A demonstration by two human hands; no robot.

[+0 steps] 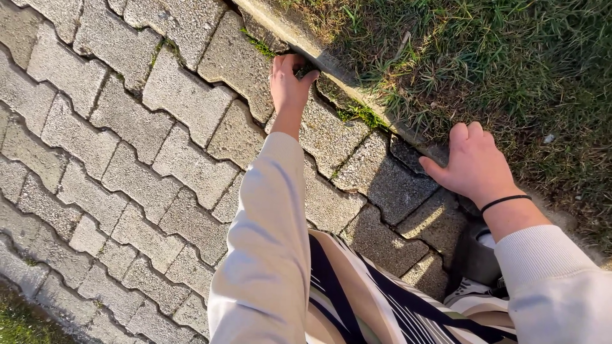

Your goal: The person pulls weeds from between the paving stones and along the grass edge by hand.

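My left hand (289, 83) reaches forward to the joint between the grey paving stones (185, 95) and the concrete curb (331, 64). Its fingers and thumb pinch a small green weed tuft (303, 69) growing in that gap. More weeds (360, 114) sprout along the same joint to the right. My right hand (475, 167), with a black band on the wrist, rests palm down on the curb by the grass, fingertips bent into the blades, and holds nothing.
Interlocking pavers cover the left and middle. A lawn (497, 57) lies beyond the curb at the upper right. My striped trousers (357, 299) and a shoe (475, 267) are at the bottom. A grass strip (19, 322) shows at the lower left.
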